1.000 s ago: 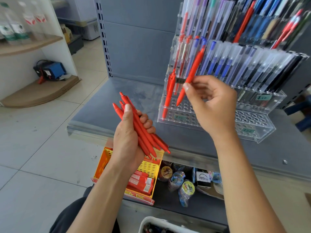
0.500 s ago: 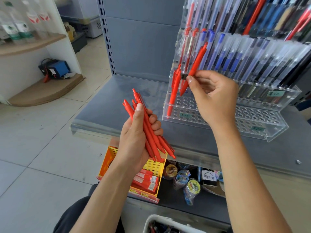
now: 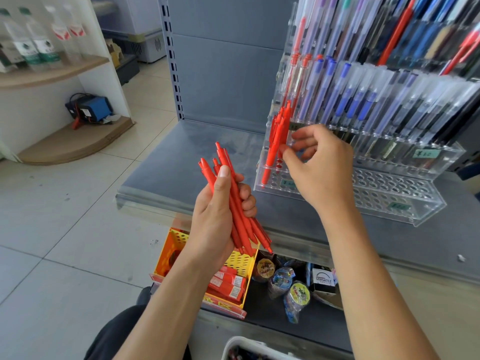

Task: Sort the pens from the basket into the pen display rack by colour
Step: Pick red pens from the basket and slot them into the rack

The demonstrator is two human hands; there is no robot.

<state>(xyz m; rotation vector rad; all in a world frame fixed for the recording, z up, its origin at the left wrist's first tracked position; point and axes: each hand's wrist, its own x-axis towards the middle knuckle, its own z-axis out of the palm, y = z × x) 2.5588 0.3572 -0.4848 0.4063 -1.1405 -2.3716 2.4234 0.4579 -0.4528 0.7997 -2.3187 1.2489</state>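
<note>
My left hand (image 3: 218,216) grips a bundle of several red pens (image 3: 235,201), their clicker ends pointing up and away. My right hand (image 3: 320,172) is at the left end of the clear acrylic pen display rack (image 3: 389,196). Its thumb and fingertips pinch a red pen (image 3: 281,141) that stands in a hole beside other red pens (image 3: 272,141). Higher tiers hold red, blue, purple and black pens. The white basket (image 3: 235,344) shows only its rim at the bottom edge.
The rack stands on a grey metal shelf (image 3: 181,162). Below it sit a yellow perforated box (image 3: 241,263) with red packs and several wrapped items (image 3: 293,292). A white corner shelf with bottles (image 3: 39,48) and a blue device (image 3: 91,107) stands at left.
My right hand has lowered the red pen from a slant in the air into the rack's left end among the other red pens. My left hand keeps its bundle.
</note>
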